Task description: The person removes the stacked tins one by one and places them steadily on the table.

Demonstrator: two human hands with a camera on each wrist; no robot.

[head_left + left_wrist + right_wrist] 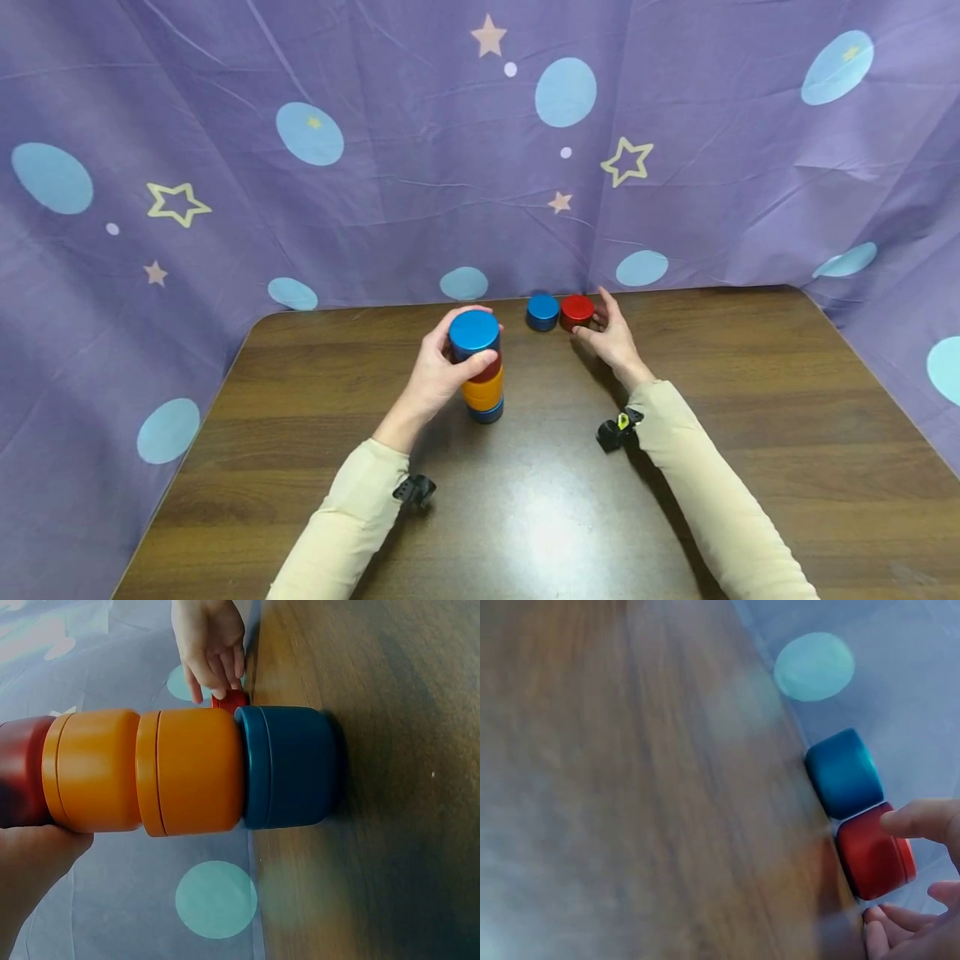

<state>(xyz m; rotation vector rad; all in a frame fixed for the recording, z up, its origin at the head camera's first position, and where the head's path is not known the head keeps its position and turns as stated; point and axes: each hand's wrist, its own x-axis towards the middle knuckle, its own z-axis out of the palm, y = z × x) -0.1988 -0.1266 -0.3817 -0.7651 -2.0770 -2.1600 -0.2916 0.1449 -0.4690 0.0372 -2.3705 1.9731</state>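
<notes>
An upright stack of round lidded tins stands mid-table, with a blue tin (474, 330) on top. Beneath it come a red tin (21, 761), two orange tins (196, 772) and a blue tin (296, 766) on the tabletop. My left hand (438, 367) grips the upper part of the stack, thumb in front and fingers round the far side. At the back edge, another red tin (577, 309) has my right hand (617, 343) at its right side. The right thumb lies against or just over this tin; the other fingers are spread beside it, seemingly apart from it.
Another blue tin (542, 310) sits just left of the red one at the back edge. Behind the wooden table (300, 417) hangs a purple curtain (420, 167) with stars and dots. Small black cameras (613, 433) are strapped at the wrists.
</notes>
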